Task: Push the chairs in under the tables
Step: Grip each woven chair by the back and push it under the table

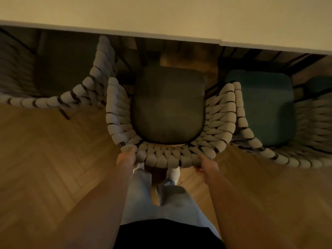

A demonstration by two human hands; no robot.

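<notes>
From the head view, the left hand [125,158] and right hand [206,165] each grasp the woven back rim of the middle chair [168,106], fingers curled round the thick cord. Its dark seat cushion lies partly under the near edge of the table [161,15]. Another woven chair [260,108] with a teal cushion stands just beside it on the right, a third [86,87] on the left, all on the wooden floor [45,150].

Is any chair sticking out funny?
Yes. The middle chair sits further out from the table than the chairs beside it, its seat mostly uncovered. The left hand and right hand grip its woven back.
</notes>
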